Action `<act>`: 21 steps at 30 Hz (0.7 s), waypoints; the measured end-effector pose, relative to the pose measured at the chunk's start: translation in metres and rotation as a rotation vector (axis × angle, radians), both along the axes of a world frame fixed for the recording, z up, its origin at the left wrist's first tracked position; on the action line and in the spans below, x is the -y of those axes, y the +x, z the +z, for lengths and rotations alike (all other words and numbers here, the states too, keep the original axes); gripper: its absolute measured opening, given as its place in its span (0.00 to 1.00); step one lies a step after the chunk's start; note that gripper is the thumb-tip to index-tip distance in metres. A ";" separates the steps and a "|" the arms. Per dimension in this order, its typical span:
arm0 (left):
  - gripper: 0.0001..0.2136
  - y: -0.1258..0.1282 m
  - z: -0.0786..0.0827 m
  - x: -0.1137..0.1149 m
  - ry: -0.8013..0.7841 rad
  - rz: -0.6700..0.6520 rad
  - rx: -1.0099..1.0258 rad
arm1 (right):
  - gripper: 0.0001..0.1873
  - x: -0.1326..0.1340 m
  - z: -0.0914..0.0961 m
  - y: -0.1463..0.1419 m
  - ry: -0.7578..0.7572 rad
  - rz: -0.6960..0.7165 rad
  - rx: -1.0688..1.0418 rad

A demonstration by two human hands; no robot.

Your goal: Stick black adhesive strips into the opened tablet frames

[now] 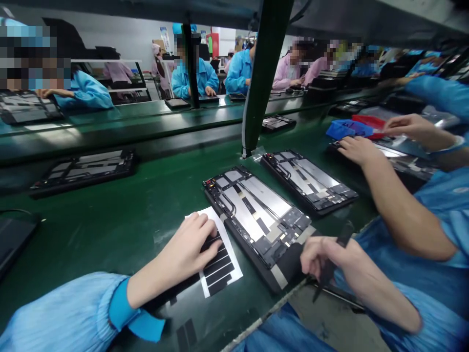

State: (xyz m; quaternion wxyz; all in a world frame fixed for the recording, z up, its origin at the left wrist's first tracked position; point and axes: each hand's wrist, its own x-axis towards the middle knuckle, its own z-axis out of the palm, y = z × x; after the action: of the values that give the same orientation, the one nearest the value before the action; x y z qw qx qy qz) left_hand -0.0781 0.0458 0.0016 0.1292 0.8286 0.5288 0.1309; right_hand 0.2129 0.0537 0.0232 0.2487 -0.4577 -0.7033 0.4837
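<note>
My left hand (196,239) lies on a white sheet (236,271) of black adhesive strips (220,274). Its fingers are bent, with the thumb stretched out apart from them; the fingertips are partly hidden. Right of the sheet, an opened tablet (252,205) with silver battery cells and dark cables rests at an angle on the bench in a black tray. My right hand (333,254), at the tablet's near right corner, has its fingers closed around a slim black pointed tool (324,281), possibly tweezers. A second opened tablet (311,181) lies just behind the first.
Another opened tablet (88,168) sits at left on the green bench (164,181). A dark post (264,78) rises behind the tablets. At right, a co-worker's hands (361,149) work near a blue bin (346,129) and a red bin (368,122). Black strips (186,335) lie on the bench's near side.
</note>
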 end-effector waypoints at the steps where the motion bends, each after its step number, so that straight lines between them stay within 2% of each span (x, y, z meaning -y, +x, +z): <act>1: 0.08 0.000 0.003 0.000 -0.086 -0.043 0.026 | 0.27 -0.004 0.005 -0.010 0.053 0.047 -0.002; 4: 0.11 0.002 0.004 0.000 -0.236 -0.091 0.068 | 0.16 -0.015 0.015 -0.038 0.276 0.276 0.007; 6: 0.12 0.004 0.000 -0.001 -0.218 -0.068 0.053 | 0.07 -0.020 0.016 -0.053 0.392 0.380 0.005; 7: 0.12 0.005 -0.002 -0.001 -0.197 -0.057 0.041 | 0.06 -0.022 0.015 -0.058 0.409 0.405 -0.001; 10: 0.13 0.006 -0.004 -0.002 -0.170 -0.069 0.018 | 0.06 -0.024 0.006 -0.067 0.388 0.438 0.000; 15: 0.19 0.004 0.001 -0.004 -0.239 -0.120 0.010 | 0.04 -0.019 -0.002 -0.068 0.369 0.501 0.049; 21: 0.20 0.006 -0.001 -0.004 -0.222 -0.091 -0.004 | 0.02 -0.014 -0.006 -0.068 0.361 0.474 -0.018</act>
State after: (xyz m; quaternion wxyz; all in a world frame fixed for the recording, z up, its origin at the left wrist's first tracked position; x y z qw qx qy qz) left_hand -0.0718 0.0497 0.0010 0.2249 0.8324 0.5024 0.0638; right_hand 0.1445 0.0678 0.0171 0.2124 -0.2247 -0.8631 0.3994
